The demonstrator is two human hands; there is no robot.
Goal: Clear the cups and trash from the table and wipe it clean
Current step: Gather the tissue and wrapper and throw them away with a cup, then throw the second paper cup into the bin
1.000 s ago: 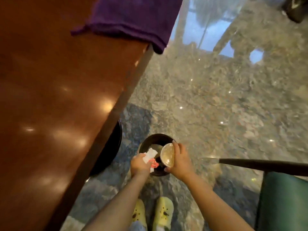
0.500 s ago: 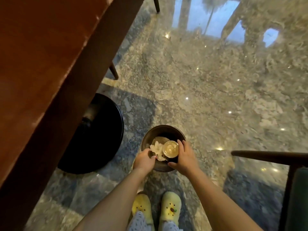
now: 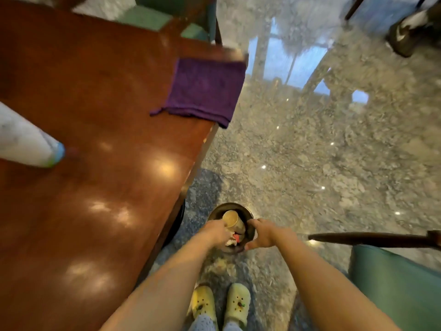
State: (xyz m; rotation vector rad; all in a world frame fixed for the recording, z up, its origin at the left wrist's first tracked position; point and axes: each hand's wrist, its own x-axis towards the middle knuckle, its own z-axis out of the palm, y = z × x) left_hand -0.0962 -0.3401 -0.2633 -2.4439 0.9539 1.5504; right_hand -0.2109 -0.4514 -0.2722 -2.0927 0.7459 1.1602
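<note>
A dark round bin (image 3: 251, 229) stands on the floor by the table's corner. A paper cup (image 3: 230, 219) lies tilted inside it, mouth up, with crumpled white paper with a red patch (image 3: 233, 239) below it. My left hand (image 3: 214, 232) reaches into the bin's left side, fingers pointing down beside the cup and the paper; its grip is hidden. My right hand (image 3: 265, 234) hovers over the bin's right rim, fingers spread and holding nothing. A purple cloth (image 3: 205, 89) lies folded on the brown table (image 3: 95, 120), overhanging its right edge.
A white bottle with a blue-green band (image 3: 26, 144) shows on the table's left. A green chair with a dark armrest (image 3: 393, 283) stands close on my right, and another green chair (image 3: 152, 19) at the table's far end. A person's shoe (image 3: 405, 37) rests on the marble floor.
My right hand let go of the cup, which now lies in the bin, and opened. The paper dropped in too. My view lifted, bringing the table top and purple cloth back in.
</note>
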